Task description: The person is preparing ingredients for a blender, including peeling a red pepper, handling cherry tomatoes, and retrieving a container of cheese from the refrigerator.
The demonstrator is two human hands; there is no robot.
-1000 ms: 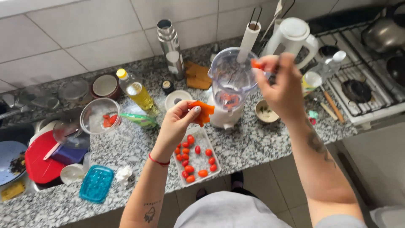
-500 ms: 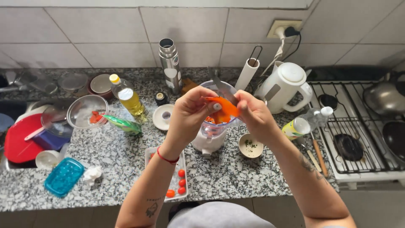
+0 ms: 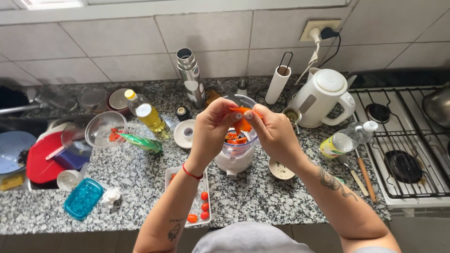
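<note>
Orange vegetable piece [image 3: 242, 122] sits pinched between the fingers of both your hands, held right above the open mouth of the clear blender jar [image 3: 238, 143], near the middle of the desk [image 3: 140, 173]. Your left hand [image 3: 212, 131] comes in from the left with thumb and forefinger pressed onto the piece; your right hand [image 3: 276, 133] meets it from the right, its fingertips closed on the same piece, so the two hands touch over the jar. Inside the jar you can see more orange and red chunks. Just in front of the jar, toward the desk's front edge, lies a white tray [image 3: 174, 174] with small red tomatoes [image 3: 204, 206], partly under your left forearm. A white electric kettle [image 3: 323, 97] stands toward the back right, a steel thermos [image 3: 190, 76] at the back, a bottle of yellow oil [image 3: 146, 112] to the left, and a blue lidded box [image 3: 83, 198] near the front left edge.
</note>
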